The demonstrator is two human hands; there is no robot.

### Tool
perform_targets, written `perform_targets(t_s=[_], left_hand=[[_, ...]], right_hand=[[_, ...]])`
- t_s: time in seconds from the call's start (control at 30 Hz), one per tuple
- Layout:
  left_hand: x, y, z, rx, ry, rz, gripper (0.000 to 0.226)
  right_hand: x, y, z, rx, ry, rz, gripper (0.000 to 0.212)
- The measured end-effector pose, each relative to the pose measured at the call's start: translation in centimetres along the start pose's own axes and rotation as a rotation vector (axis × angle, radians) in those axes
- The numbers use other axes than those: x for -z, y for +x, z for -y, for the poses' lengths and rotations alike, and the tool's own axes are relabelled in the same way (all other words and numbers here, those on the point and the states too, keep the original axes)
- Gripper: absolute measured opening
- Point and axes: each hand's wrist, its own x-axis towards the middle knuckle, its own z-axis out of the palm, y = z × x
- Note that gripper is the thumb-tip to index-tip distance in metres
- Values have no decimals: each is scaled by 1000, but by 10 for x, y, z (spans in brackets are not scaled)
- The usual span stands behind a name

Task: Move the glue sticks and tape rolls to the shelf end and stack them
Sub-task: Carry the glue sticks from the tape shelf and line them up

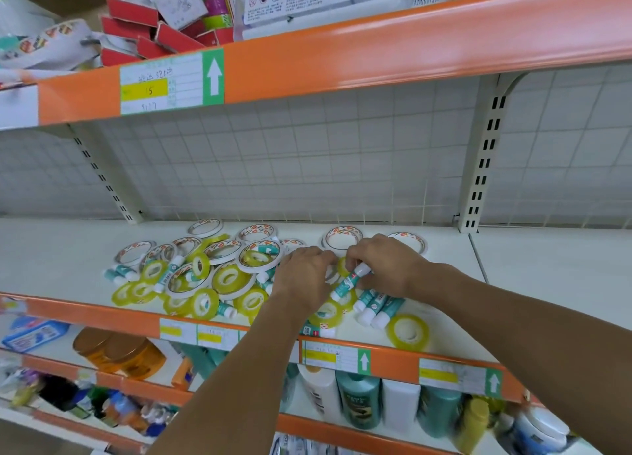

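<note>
A loose heap of tape rolls (225,277), white-rimmed and clear yellow, lies mixed with teal-and-white glue sticks on the white middle shelf (547,283). My right hand (383,266) grips one glue stick (350,281), tilted, above the pile. Just below it, three more glue sticks (376,307) lie side by side. My left hand (304,277) rests palm down on the rolls, fingers bent over them; what its fingertips touch is hidden. A single yellow roll (408,331) sits near the front edge, and a white one (342,237) lies behind my hands.
The shelf's orange front lip (393,359) carries price labels. A slotted upright (482,167) stands at the back right, with bare shelf beyond it. The upper shelf (376,47) overhangs with boxes. Bottles (362,400) and jars fill the shelf below.
</note>
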Motion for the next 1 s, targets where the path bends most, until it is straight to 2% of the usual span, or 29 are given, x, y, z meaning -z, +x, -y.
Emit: perform_targets(t_s=[0.17, 0.27, 0.43, 0.67, 0.87, 1.0], left_hand=[[-2, 5, -10, -41, -167, -28, 34], [4, 6, -17, 5, -247, 52, 31], [4, 8, -23, 9, -204, 58, 30], [6, 5, -5, 119, -341, 13, 21], [5, -3, 9, 165, -470, 7, 16], [2, -5, 11, 186, -526, -7, 21]], right_hand=[[6, -2, -5, -5, 61, -29, 23], [6, -4, -9, -32, 89, -49, 26], [3, -4, -10, -6, 36, -19, 34], [-1, -1, -13, -33, -72, 1, 45], [-7, 2, -11, -7, -137, -7, 37], [-6, 3, -8, 27, -211, -28, 27]])
